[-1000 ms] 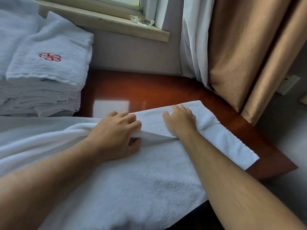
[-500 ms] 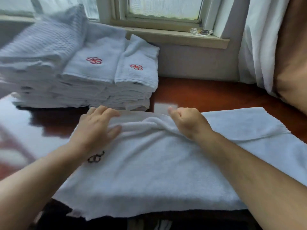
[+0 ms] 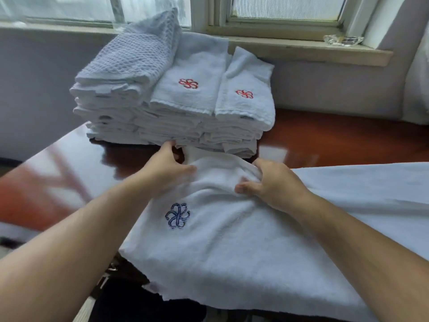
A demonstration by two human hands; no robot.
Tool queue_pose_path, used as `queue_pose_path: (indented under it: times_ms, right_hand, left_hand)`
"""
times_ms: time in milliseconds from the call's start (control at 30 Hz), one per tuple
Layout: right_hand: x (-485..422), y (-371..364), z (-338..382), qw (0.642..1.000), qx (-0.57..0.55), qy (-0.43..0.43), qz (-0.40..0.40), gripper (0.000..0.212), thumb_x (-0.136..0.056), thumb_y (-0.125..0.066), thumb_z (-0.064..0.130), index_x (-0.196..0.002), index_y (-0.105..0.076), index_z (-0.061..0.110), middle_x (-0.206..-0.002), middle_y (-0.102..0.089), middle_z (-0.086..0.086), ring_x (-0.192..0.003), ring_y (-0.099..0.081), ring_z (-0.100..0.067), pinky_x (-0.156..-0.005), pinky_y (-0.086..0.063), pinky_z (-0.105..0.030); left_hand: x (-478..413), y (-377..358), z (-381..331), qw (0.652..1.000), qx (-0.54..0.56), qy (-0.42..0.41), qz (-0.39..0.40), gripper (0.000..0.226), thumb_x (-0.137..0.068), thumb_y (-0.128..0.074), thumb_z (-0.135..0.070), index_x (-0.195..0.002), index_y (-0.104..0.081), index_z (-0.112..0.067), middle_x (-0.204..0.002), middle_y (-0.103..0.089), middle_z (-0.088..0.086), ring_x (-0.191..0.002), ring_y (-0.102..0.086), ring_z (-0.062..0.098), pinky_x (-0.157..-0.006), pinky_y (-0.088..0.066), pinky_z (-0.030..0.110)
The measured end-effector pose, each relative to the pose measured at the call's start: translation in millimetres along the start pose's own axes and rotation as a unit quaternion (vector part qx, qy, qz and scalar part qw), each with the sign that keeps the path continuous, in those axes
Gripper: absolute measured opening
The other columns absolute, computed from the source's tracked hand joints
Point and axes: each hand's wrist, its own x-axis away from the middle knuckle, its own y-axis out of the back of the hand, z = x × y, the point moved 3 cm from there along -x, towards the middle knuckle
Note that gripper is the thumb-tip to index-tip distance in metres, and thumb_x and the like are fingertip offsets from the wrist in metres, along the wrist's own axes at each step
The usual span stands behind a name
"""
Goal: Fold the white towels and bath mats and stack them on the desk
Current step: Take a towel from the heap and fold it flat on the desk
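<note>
White towel (image 3: 232,231) spread on desk (image 3: 336,138), left hand (image 3: 168,167) and right hand (image 3: 276,182) both pinching its bunched far edge, near folded stack (image 3: 176,108).

The spread-out towel (image 3: 243,240) is white terry cloth, fuzzy and matt, with a blue stitched emblem (image 3: 177,216). The far stack (image 3: 185,122) is the same soft cloth, except its top-left piece (image 3: 134,56), which has a bumpy waffle weave. The surface (image 3: 336,140) is reddish wood, super glossy, basically mirror-like. There's a clear glass piece (image 3: 341,40) on the matt painted sill (image 3: 290,51).
</note>
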Motion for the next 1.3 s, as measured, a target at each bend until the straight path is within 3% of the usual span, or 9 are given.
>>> queue_pose_path:
  times_ms: [167,333,433,533,633,767,867,1200,1300]
  right_hand:
    - [8,4,-3,0.999,0.004,0.003,-0.045,0.064,-0.06,-0.079,0.075,-0.076,-0.047,0.022,-0.068,-0.057,0.006,-0.064,-0.052,-0.014,-0.054,-0.034,-0.035]
    - [12,2,14,0.999,0.026,0.032,-0.029,0.061,-0.063,-0.078,0.074,-0.085,-0.048,0.025,-0.075,-0.061,0.007,-0.071,-0.058,-0.018,-0.062,-0.043,-0.038]
    - [19,-3,21,0.997,0.038,0.054,-0.045,0.051,-0.073,-0.077,0.066,-0.09,-0.051,0.026,-0.078,-0.063,0.007,-0.075,-0.059,-0.023,-0.062,-0.04,-0.038]
    - [27,5,26,0.972,0.075,0.098,-0.198,0.034,-0.086,-0.054,0.054,-0.086,-0.055,0.02,-0.075,-0.064,-0.002,-0.07,-0.059,-0.035,-0.059,-0.03,-0.035]
    - [37,12,35,0.945,0.102,0.17,-0.261,0.026,-0.087,-0.057,0.038,-0.078,-0.056,0.013,-0.066,-0.06,-0.005,-0.056,-0.055,-0.038,-0.058,-0.029,-0.032]
    - [54,3,35,0.95,0.128,0.218,-0.183,0.031,-0.082,-0.079,0.027,-0.076,-0.052,0.014,-0.065,-0.057,-0.004,-0.055,-0.054,-0.036,-0.052,-0.034,-0.032]
    - [67,-11,31,0.968,0.097,0.208,-0.106,0.028,-0.086,-0.07,0.042,-0.082,-0.054,0.019,-0.08,-0.055,0.0,-0.077,-0.052,-0.027,-0.063,-0.037,-0.034]
    - [20,-19,10,0.986,0.058,0.117,-0.106,0.01,-0.084,-0.069,0.027,-0.086,-0.06,0.022,-0.089,-0.054,0.003,-0.09,-0.049,-0.023,-0.073,-0.035,-0.032]
    - [-1,-14,13,0.983,0.065,0.114,-0.128,0.012,-0.086,-0.067,0.025,-0.086,-0.06,0.016,-0.085,-0.055,-0.001,-0.086,-0.051,-0.025,-0.069,-0.039,-0.035]
  left_hand:
    - [-8,-2,-9,0.982,0.093,0.076,0.146,0.049,-0.07,-0.086,-0.013,-0.114,-0.067,-0.008,-0.103,-0.071,0.018,-0.074,-0.055,0.025,-0.063,-0.038,0.033]
    - [5,2,-20,0.988,-0.028,0.012,0.154,0.009,-0.068,-0.072,-0.019,-0.072,-0.069,-0.012,-0.064,-0.061,0.005,-0.053,-0.054,0.019,-0.051,-0.04,0.026]
    - [9,12,-30,0.99,-0.104,-0.091,0.039,0.012,-0.072,-0.069,-0.025,-0.072,-0.061,-0.017,-0.07,-0.063,-0.006,-0.07,-0.06,0.019,-0.06,-0.042,0.029]
    - [21,36,-44,0.959,-0.17,-0.191,-0.125,0.011,-0.081,-0.075,-0.028,-0.086,-0.065,-0.028,-0.094,-0.061,0.0,-0.094,-0.058,0.027,-0.077,-0.043,0.034]
    - [47,46,-43,0.934,-0.169,-0.226,-0.217,0.012,-0.083,-0.072,-0.035,-0.09,-0.064,-0.028,-0.09,-0.068,0.002,-0.09,-0.063,0.033,-0.072,-0.042,0.036]
    - [85,34,-2,0.977,-0.019,-0.172,-0.121,0.015,-0.081,-0.075,-0.022,-0.088,-0.062,-0.026,-0.088,-0.072,-0.01,-0.082,-0.068,0.012,-0.073,-0.054,0.037]
    - [107,20,25,0.974,-0.012,-0.223,-0.032,0.021,-0.083,-0.075,-0.01,-0.084,-0.058,-0.022,-0.112,-0.066,-0.011,-0.106,-0.06,0.011,-0.093,-0.046,0.025]
    - [36,6,23,0.934,-0.115,-0.337,-0.031,0.026,-0.081,-0.077,-0.01,-0.086,-0.053,-0.021,-0.12,-0.061,-0.002,-0.116,-0.051,0.022,-0.107,-0.038,0.039]
    - [7,2,14,0.927,-0.136,-0.348,-0.037,0.024,-0.078,-0.079,-0.01,-0.088,-0.058,-0.014,-0.114,-0.06,0.0,-0.103,-0.057,0.024,-0.092,-0.046,0.037]
